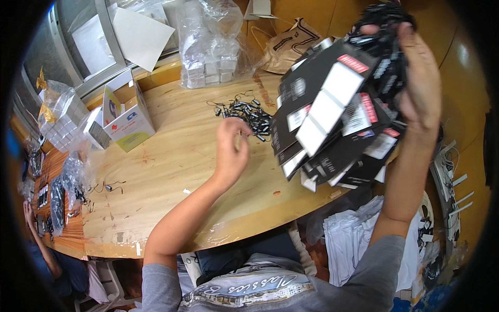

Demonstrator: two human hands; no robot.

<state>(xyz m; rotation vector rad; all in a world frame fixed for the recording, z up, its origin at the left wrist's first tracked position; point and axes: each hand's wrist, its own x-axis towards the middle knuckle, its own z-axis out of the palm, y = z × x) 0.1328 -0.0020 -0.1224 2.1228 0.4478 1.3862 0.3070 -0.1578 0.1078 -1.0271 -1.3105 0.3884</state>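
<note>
My right hand [422, 86] is raised at the upper right, its fingers wrapped round a thick bunch of black cords [382, 57]. From that bunch hangs a sheaf of black hang tags [306, 91] with white and red labels, fanned out above the table. My left hand [232, 153] is over the middle of the table, its fingers loosely curled and the thumb apart; nothing shows between them. Just beyond it lies a tangled pile of small black and silver pieces on thin black cords [252, 115].
A printed carton [127, 112] stands open at the left, near wrapped stacks of small white boxes [65, 117]. Behind are a clear bag of white boxes [208, 67] and a brown paper bag [288, 47]. Another person's hand [29, 216] is at the far left. White cloth [348, 242] lies below the table edge.
</note>
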